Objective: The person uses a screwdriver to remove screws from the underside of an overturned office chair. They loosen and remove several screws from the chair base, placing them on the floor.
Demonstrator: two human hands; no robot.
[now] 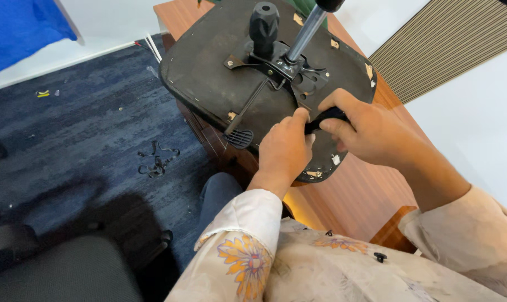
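Currently: upturned office chair seat (220, 61) on wooden bench (359, 190), metal tilt mechanism (281, 64) and gas cylinder (306, 31) mounted; left hand (284, 151) and right hand (365, 131), each grip closed on one black handle (326, 117) at seat's near edge; work unfinished.

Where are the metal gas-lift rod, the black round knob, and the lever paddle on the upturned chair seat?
metal gas-lift rod (306, 33), head view, middle of the shiny shaft.
black round knob (264, 22), head view, its ribbed side.
lever paddle (240, 138), head view, the flat ribbed end.
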